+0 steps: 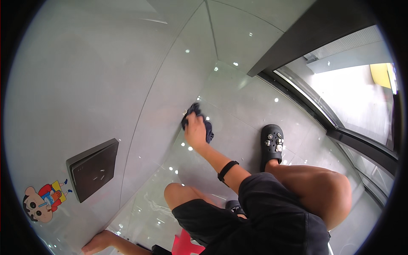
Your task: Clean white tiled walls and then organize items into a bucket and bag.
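Note:
My right hand (196,131) is closed on a crumpled dark cloth (208,131), its fingers pressing it where the grey wall meets the floor. Slight blur marks the hand and cloth. A black band (228,169) circles my right wrist. Down at the lower left, my left hand (97,242) leans against the base of the wall, looking open and holding nothing that I can see; its fingertips are partly lost at the dark rim.
A dark square panel (94,172) juts from the left wall beside a cartoon sticker (43,202). My black clog (272,142) stands on the glossy tiled floor (238,106). Part of something red (187,243) shows below me. A dark-framed glass door (340,134) bounds the right.

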The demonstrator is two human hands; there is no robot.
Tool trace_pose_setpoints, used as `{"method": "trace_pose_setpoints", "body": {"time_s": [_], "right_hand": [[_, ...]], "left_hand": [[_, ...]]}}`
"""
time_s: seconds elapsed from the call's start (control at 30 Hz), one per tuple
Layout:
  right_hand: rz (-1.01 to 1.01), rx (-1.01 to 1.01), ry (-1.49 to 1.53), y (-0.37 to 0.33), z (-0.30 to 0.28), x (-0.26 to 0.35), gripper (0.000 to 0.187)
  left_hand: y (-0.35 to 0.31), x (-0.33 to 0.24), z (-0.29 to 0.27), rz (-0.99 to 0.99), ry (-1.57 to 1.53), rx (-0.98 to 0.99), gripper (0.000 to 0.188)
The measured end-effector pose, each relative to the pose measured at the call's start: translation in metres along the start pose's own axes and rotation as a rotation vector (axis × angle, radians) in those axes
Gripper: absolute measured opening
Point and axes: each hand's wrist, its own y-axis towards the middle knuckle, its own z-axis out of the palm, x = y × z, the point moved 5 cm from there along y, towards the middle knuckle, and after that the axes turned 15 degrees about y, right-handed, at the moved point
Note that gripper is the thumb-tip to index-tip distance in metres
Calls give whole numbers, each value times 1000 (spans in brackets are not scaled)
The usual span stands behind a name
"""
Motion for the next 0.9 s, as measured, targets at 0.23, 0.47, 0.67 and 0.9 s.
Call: {"method": "trace_pose_setpoints", "body": {"time_s": [0.23,0.47,0.67,0.9], "right_hand": [[24,-96,-130,105,-41,-48,31],[-164,-177,-470,198,-96,-73,28],[-86,31,-667,192,-107,-83,28],[472,-14,-571,120,-194,-111,36]], "left_hand": [[-4,-18,-6,6,-116,-11,64],[-4,-18,-8,-37,-136,11,63],[-1,-8,-2,-98,-134,95,62],[1,25,13,-89,-38,-44,62]]}}
